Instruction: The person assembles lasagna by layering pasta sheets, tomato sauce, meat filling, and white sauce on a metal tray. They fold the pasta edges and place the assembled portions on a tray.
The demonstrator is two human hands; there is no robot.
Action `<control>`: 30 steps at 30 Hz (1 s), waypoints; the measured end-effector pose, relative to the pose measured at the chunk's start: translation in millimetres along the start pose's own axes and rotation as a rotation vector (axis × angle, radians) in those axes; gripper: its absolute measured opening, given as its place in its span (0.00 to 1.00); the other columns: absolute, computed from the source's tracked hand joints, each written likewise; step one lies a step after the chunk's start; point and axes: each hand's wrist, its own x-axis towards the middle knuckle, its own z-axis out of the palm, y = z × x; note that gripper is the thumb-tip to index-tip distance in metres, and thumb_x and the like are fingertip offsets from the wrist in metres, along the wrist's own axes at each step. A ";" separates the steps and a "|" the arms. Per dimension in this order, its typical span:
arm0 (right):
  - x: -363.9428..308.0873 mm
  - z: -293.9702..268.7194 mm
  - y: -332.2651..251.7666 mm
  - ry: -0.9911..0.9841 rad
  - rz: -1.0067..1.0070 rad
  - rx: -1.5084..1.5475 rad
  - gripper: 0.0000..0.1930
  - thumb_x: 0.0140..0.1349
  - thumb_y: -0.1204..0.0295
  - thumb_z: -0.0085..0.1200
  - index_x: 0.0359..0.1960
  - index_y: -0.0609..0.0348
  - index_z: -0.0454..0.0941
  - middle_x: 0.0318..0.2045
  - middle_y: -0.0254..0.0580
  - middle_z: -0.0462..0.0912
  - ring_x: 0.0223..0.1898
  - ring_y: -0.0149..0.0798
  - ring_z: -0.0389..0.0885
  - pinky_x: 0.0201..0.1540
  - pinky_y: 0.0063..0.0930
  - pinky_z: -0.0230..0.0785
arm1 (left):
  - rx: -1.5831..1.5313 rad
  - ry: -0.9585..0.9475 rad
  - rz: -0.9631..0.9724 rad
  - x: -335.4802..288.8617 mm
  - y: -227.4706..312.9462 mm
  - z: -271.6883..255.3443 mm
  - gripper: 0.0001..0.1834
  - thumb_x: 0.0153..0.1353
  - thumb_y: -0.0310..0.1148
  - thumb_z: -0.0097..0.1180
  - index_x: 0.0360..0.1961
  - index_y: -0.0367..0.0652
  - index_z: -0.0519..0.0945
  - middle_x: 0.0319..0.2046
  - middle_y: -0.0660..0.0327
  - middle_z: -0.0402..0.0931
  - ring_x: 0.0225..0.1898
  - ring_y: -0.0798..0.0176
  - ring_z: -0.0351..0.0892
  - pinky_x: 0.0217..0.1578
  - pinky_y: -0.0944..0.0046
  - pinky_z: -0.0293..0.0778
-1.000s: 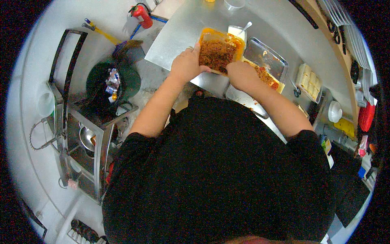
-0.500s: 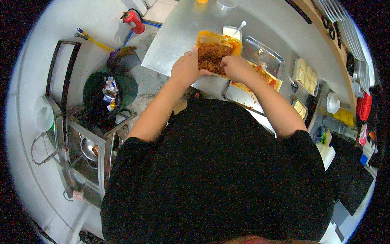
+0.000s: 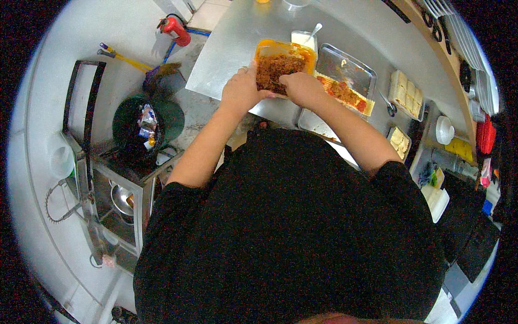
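Note:
A rectangular tub point(image 3: 261, 45) with orange-stained walls is filled with brown-red minced meat sauce point(image 3: 280, 67). My left hand point(image 3: 243, 86) grips the tub at its left side and near corner. Over its near right part is my right hand point(image 3: 302, 88), fingers curled down at the sauce; whatever they hold is hidden. Just right of that hand, a pale ridged sheet point(image 3: 369, 108), apparently pasta, bears a strip of red and brown sauce. Behind the sheet lies a metal tray point(image 3: 353, 56) with food smears. A white tub point(image 3: 303, 38) with a spoon point(image 3: 314, 31) stands behind the sauce tub.
Another tray point(image 3: 318, 127) lies near my body. At the right are scissors point(image 3: 389, 107), a container of pale rolled pieces point(image 3: 407, 94) and a smaller one point(image 3: 399, 141). Left of the steel table point(image 3: 216, 70) are a dark green bin point(image 3: 175, 116) and a red fire extinguisher point(image 3: 175, 31).
The whole view has shifted slightly. My right hand has moved a little left over the sauce, uncovering more of the ridged sheet. My left hand keeps its hold on the tub.

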 end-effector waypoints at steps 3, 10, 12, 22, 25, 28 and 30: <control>0.3 3.1 9.4 -0.007 -0.047 0.138 0.10 0.60 0.71 0.52 0.40 0.56 0.83 0.38 0.53 0.86 0.41 0.54 0.85 0.46 0.48 0.77 | -0.006 -0.008 -0.003 0.4 -1.7 2.1 0.59 0.43 0.58 0.74 0.69 0.34 0.62 0.49 0.43 0.77 0.51 0.44 0.80 0.50 0.52 0.78; -6.0 -13.8 34.5 -0.177 0.213 0.551 0.11 0.64 0.70 0.54 0.44 0.56 0.85 0.38 0.51 0.86 0.41 0.49 0.85 0.47 0.40 0.76 | -0.030 0.044 0.041 0.5 -3.8 3.8 0.60 0.42 0.59 0.74 0.69 0.34 0.62 0.49 0.42 0.77 0.49 0.42 0.81 0.48 0.51 0.79; -16.3 -15.1 36.2 -0.022 0.226 0.477 0.12 0.63 0.71 0.53 0.46 0.56 0.84 0.40 0.50 0.86 0.43 0.50 0.85 0.49 0.41 0.76 | -0.012 0.042 0.022 -0.7 -2.8 3.7 0.60 0.42 0.59 0.74 0.69 0.33 0.62 0.49 0.41 0.77 0.49 0.42 0.81 0.48 0.52 0.79; -38.9 2.6 17.9 0.291 0.021 0.099 0.19 0.63 0.72 0.50 0.55 0.54 0.78 0.50 0.51 0.83 0.51 0.53 0.82 0.53 0.46 0.75 | -0.026 0.025 0.030 -2.1 -3.2 0.8 0.60 0.42 0.59 0.74 0.69 0.33 0.61 0.48 0.41 0.77 0.50 0.42 0.81 0.49 0.51 0.79; -41.4 -9.7 14.5 0.246 0.195 0.156 0.17 0.62 0.71 0.50 0.53 0.54 0.79 0.48 0.52 0.84 0.49 0.54 0.83 0.51 0.48 0.76 | -0.014 0.028 0.026 -1.9 -3.2 0.8 0.60 0.43 0.59 0.74 0.69 0.32 0.61 0.48 0.42 0.77 0.50 0.42 0.81 0.49 0.51 0.79; -41.4 -22.0 14.7 0.067 0.296 0.002 0.15 0.61 0.71 0.50 0.49 0.55 0.80 0.43 0.54 0.85 0.46 0.56 0.84 0.48 0.50 0.76 | -0.012 0.032 0.025 -2.3 -3.0 0.7 0.60 0.43 0.59 0.74 0.69 0.32 0.61 0.48 0.42 0.77 0.49 0.43 0.81 0.49 0.51 0.78; -38.0 -22.5 10.6 0.040 0.271 -0.004 0.14 0.61 0.71 0.50 0.47 0.55 0.80 0.40 0.55 0.85 0.44 0.57 0.85 0.47 0.52 0.77 | 0.000 0.032 0.027 -1.9 -2.3 0.7 0.60 0.44 0.59 0.73 0.69 0.32 0.61 0.48 0.42 0.77 0.50 0.43 0.81 0.49 0.51 0.78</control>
